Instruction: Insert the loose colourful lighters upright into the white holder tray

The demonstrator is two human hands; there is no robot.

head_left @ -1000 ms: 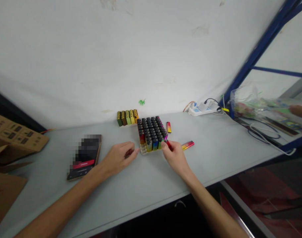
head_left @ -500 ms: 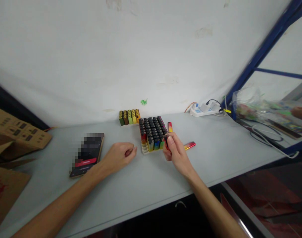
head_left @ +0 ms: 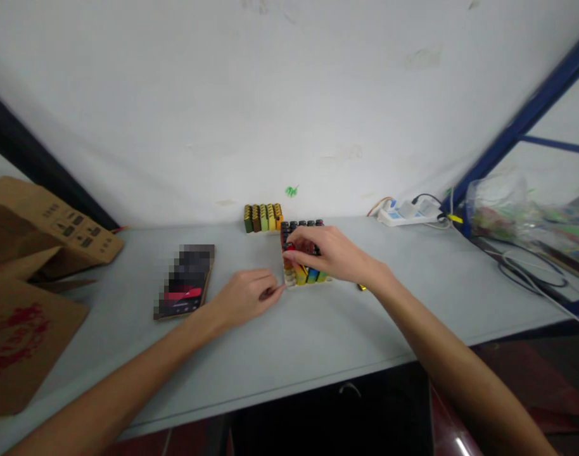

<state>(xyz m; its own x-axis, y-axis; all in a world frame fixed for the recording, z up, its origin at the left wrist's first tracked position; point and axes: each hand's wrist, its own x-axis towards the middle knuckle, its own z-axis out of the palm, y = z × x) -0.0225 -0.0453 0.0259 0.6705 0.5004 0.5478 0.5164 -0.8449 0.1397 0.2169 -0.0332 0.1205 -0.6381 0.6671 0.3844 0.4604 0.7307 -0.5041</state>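
Many disposable lighters with black tops [head_left: 306,223] stand in rows in a white tray [head_left: 311,284]. My right hand [head_left: 325,250] reaches over the tray, with thumb and fingers closed on a red lighter [head_left: 289,247] at its left side. That hand hides much of the rows. Several lighters at the front lean to one side. At the tray's front left corner is my left hand [head_left: 254,296], its fingers curled and its fingertips touching the corner. What is inside its curl, if anything, is hidden. A yellow lighter end [head_left: 362,287] shows beside my right wrist.
Behind the tray, near the wall, stands a smaller block of green, brown and yellow lighters [head_left: 263,218]. A phone [head_left: 187,282] lies to the left, past it a cardboard box [head_left: 75,231]. A power strip [head_left: 408,214] with cables and plastic bags [head_left: 503,202] are at the right.
My right hand has moved left across the tray, carrying the red lighter to its left side. My left hand has come up to the tray's corner. The view has shifted slightly.
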